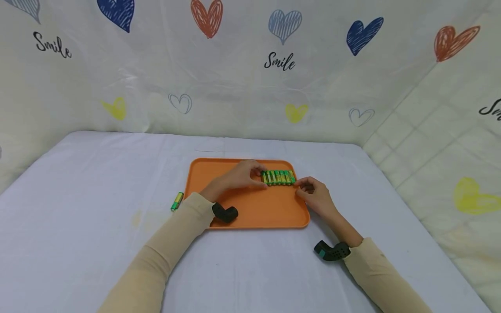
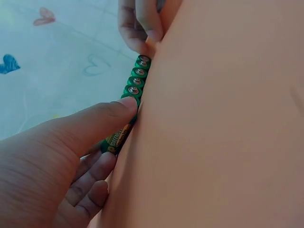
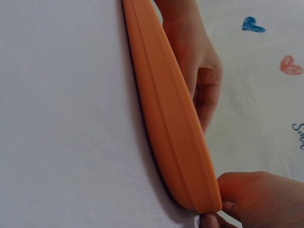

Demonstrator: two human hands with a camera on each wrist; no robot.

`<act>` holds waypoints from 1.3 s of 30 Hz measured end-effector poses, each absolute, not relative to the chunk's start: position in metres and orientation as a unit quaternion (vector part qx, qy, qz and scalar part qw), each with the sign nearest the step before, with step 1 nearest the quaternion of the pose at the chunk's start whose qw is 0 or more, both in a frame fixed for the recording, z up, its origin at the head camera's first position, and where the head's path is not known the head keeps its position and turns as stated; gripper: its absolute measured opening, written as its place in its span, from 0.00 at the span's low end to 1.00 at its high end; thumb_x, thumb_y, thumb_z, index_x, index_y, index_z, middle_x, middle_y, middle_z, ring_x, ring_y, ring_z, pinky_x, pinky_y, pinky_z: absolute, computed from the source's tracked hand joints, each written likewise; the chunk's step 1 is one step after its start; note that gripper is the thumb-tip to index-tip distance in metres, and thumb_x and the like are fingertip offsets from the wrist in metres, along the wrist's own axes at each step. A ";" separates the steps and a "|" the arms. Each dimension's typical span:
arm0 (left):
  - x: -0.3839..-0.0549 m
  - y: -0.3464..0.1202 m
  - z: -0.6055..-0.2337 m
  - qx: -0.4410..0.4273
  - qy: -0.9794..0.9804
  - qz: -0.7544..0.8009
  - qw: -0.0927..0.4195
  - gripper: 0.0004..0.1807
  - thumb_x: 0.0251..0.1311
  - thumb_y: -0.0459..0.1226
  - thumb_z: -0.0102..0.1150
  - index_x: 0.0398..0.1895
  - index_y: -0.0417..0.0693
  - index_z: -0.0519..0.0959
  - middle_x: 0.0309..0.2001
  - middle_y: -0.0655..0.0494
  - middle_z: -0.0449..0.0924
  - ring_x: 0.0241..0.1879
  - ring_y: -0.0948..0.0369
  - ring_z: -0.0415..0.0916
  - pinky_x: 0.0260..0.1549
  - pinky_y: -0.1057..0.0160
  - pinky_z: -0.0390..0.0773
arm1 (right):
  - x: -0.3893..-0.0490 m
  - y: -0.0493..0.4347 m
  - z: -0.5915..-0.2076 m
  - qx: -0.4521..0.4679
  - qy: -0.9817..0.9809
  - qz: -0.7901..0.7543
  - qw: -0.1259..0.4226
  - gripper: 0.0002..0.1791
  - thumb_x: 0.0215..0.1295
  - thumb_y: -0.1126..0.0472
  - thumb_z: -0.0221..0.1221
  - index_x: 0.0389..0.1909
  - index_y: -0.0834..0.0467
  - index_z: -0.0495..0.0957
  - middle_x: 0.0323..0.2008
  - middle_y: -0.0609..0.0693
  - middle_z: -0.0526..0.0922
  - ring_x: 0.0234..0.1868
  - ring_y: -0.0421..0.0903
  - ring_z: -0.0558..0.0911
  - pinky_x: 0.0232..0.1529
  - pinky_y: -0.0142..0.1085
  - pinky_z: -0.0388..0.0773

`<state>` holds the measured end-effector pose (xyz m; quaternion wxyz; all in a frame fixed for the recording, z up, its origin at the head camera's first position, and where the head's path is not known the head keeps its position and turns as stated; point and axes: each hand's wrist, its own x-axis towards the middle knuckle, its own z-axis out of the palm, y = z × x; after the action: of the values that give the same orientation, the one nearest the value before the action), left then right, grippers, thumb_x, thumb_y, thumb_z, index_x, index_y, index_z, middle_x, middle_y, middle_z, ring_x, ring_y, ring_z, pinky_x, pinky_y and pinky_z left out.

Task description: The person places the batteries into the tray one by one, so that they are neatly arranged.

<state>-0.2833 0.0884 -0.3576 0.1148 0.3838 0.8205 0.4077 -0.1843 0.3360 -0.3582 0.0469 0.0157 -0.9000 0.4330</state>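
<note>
Several green-and-yellow batteries point(image 1: 278, 177) stand side by side in a tight row on the orange tray point(image 1: 250, 213), toward its back right. My left hand point(image 1: 243, 174) pinches the left end of the row. In the left wrist view its thumb point(image 2: 124, 107) presses the near metal-tipped end of a battery point(image 2: 118, 137), with the fingers behind. My right hand point(image 1: 316, 195) is at the tray's right edge, its bent fingertips right at the row's last battery. In the right wrist view, the tray's side wall hides the batteries.
One loose battery point(image 1: 177, 201) lies on the white tablecloth point(image 1: 98, 182), just left of the tray. Behind the table hangs a pale sheet point(image 1: 235, 87) printed with hearts and words. A black wrist camera is strapped to each forearm.
</note>
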 end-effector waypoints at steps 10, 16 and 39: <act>-0.285 0.089 -0.359 0.384 0.824 0.399 0.122 0.28 0.55 0.42 0.71 0.58 0.41 0.76 0.55 0.50 0.76 0.52 0.57 0.74 0.53 0.65 0.74 | -0.184 0.337 -0.358 -0.002 -0.904 0.426 0.039 0.12 0.64 0.68 0.57 0.48 0.66 0.78 0.41 0.58 0.78 0.38 0.45 0.75 0.36 0.26 0.72; -0.285 0.087 -0.359 0.391 0.828 0.379 0.135 0.32 0.55 0.42 0.71 0.62 0.43 0.73 0.59 0.50 0.73 0.55 0.57 0.72 0.55 0.65 0.73 | -0.185 0.336 -0.359 0.003 -0.903 0.428 0.039 0.13 0.64 0.68 0.56 0.48 0.67 0.77 0.42 0.59 0.78 0.39 0.46 0.74 0.36 0.26 0.72; -0.286 0.069 -0.350 0.367 0.827 0.386 0.182 0.34 0.57 0.39 0.70 0.65 0.38 0.69 0.60 0.47 0.72 0.56 0.56 0.72 0.55 0.63 0.74 | -0.184 0.334 -0.359 0.008 -0.903 0.428 0.045 0.12 0.63 0.69 0.57 0.47 0.67 0.77 0.39 0.59 0.78 0.37 0.45 0.74 0.32 0.25 0.72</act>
<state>-0.2857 0.0694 -0.3505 0.1819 0.3668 0.8269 0.3855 -0.1844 0.3344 -0.3587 0.0449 0.0083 -0.9027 0.4279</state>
